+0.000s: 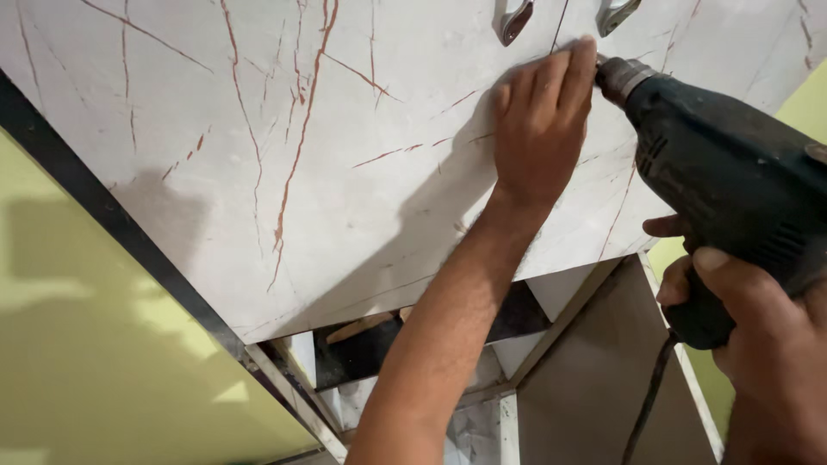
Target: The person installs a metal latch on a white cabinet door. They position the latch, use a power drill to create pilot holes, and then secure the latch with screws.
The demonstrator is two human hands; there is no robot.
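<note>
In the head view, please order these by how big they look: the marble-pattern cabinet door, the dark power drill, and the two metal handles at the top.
1. marble-pattern cabinet door, by far the largest.
2. dark power drill; being nearer the camera enlarges it.
3. left metal handle and right metal handle: alike, both cut off by the frame edge, so unranked.

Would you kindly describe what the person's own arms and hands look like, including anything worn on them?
Both are bare. The left hand shows no glove, ring or watch, and its forearm is uncovered down to the picture's lower edge, with no sleeve in view. The right hand is likewise ungloved with no ring visible; its wrist and arm are cut off by the frame.
</note>
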